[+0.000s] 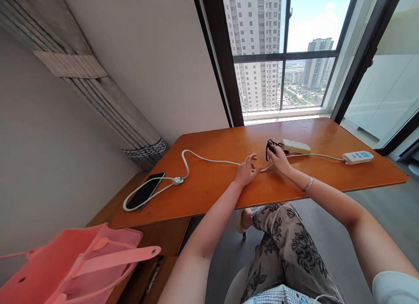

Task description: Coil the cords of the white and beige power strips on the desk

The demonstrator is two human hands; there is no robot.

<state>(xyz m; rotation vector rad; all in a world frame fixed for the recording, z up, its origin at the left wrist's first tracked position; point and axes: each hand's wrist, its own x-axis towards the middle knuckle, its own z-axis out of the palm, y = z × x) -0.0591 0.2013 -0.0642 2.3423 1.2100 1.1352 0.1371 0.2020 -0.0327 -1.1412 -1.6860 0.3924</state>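
Note:
My right hand [280, 161] pinches a coiled black cable [269, 147] above the middle of the table. Just beyond it lies a white power strip [296, 146], and the black cable runs up to its near end. To its left, my left hand [248, 171] rests over the white cord [209, 159] with its fingers apart. That cord passes under or beside both hands to a second power strip [357, 157] with blue-grey sockets on the right. Its other end has a white plug [177, 180]. A loop of the cord lies over a black phone [145, 192].
The orange-brown wooden table [209, 195] ends at a near edge above my legs. A pink bag [81, 264] stands at the lower left on a brown wooden surface. A gathered grey curtain [108, 94] hangs at the left, and a window [284, 55] is behind the table.

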